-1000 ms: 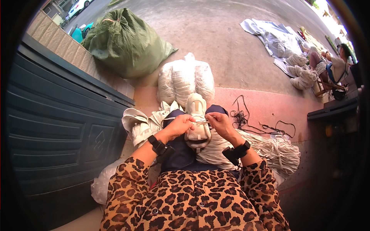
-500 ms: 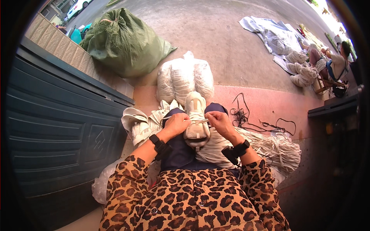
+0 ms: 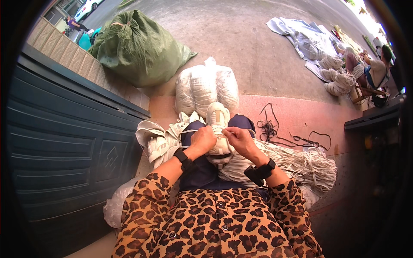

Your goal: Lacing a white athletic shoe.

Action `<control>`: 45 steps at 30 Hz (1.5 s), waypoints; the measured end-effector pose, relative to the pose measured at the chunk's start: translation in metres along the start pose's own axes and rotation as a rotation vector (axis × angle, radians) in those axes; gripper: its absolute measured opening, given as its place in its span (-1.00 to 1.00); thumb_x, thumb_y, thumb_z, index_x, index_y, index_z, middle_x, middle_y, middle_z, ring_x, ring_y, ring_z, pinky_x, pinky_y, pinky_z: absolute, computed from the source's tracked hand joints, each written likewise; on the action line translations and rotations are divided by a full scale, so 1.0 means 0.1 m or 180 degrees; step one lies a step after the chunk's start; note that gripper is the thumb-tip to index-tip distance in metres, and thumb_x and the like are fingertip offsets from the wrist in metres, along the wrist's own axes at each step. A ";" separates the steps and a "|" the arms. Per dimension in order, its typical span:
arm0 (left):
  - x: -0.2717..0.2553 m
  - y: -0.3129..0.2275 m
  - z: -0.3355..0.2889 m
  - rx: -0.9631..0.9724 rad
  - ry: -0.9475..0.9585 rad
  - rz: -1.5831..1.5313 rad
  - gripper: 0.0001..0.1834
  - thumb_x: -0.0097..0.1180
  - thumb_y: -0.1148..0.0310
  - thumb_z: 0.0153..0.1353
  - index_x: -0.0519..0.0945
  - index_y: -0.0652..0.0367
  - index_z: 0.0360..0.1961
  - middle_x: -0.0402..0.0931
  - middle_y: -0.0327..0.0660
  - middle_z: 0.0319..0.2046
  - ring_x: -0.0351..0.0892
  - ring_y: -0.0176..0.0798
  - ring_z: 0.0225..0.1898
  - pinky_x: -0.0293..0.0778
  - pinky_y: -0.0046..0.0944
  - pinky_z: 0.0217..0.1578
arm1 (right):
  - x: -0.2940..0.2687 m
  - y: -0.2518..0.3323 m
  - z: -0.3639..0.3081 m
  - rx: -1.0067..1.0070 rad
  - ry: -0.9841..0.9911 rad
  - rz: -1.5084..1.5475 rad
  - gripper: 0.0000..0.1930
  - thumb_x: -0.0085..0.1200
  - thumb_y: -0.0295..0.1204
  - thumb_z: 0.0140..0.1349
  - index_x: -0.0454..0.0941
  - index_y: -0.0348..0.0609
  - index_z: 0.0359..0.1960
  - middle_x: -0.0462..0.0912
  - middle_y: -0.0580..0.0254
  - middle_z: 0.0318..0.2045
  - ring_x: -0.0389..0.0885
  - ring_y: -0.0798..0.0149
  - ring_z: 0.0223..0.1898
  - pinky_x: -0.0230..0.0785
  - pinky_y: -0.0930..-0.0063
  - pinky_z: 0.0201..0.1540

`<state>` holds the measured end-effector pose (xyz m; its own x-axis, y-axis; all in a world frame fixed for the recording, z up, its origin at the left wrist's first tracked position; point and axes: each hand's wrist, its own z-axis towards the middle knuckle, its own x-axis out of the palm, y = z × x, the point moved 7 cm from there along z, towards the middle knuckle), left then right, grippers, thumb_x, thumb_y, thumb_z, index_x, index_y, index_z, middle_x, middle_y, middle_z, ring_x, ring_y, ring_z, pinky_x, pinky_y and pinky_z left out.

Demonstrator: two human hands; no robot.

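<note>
A cream and beige sneaker (image 3: 217,114) rests between my knees. My left hand (image 3: 203,139) is closed over its left side, fingers pinching the white shoelace (image 3: 189,130). On the other side my right hand (image 3: 241,141) pinches the lace too, thumb and forefinger close to the left fingertips. The lace ends curve outward past both hands. What lies between the fingertips is too small to make out fully. More pale sneakers (image 3: 155,142) are heaped beside my left leg. By my right leg lies a thick bundle of white laces (image 3: 297,165).
Ahead stands a clear bag of white bundles (image 3: 205,86), with a big green sack (image 3: 137,51) behind it. Tangled black laces (image 3: 275,136) lie on the pink floor. A dark panelled door (image 3: 60,150) borders my left. At far right a person (image 3: 378,71) sits beside white bundles.
Both hands have come closer together over the sneaker, the right moving left. The lace, stretched sideways before, now loops outward from the fingers.
</note>
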<state>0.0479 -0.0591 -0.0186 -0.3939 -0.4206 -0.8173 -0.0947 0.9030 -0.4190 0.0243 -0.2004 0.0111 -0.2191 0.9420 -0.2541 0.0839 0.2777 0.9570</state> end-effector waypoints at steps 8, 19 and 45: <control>0.09 -0.01 0.11 0.0216 0.0618 -0.0480 -0.69 -0.05 0.31 -0.01 0.54 0.36 -0.35 0.50 0.19 -0.36 0.52 0.09 -0.24 0.40 -0.08 -0.25 | 0.08 0.11 0.01 -0.0239 0.0173 0.0022 -0.75 -0.02 -0.36 0.15 0.52 -0.33 -0.29 0.52 -0.05 -0.61 0.49 0.30 -0.59 0.31 0.45 -0.47; 0.19 0.01 0.16 0.0867 0.0674 -0.0072 -0.70 -0.09 0.28 0.02 0.51 0.34 -0.38 0.50 0.16 -0.39 0.49 0.14 -0.26 0.39 0.00 -0.25 | 0.13 0.13 0.05 -0.0287 0.0203 0.0174 -0.76 -0.03 -0.37 0.20 0.52 -0.35 -0.28 0.33 0.49 -0.71 0.22 0.62 -0.64 0.11 0.67 -0.62; -0.08 -0.25 -0.08 0.0844 0.0120 -0.0941 -0.83 0.07 0.41 -0.04 0.53 0.33 -0.45 0.51 0.11 -0.47 0.53 0.06 -0.33 0.43 -0.19 -0.30 | 0.09 0.26 0.33 -0.0556 0.0073 -0.0308 -0.76 -0.09 -0.32 0.14 0.53 -0.23 -0.38 0.55 -0.07 -0.52 0.54 -0.03 -0.41 0.35 0.26 -0.37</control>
<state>0.0463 -0.0778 0.0015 -0.4189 -0.6509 -0.6331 0.0285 0.6875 -0.7256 0.0562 -0.1787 0.0287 -0.2403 0.9074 -0.3447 -0.1081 0.3279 0.9385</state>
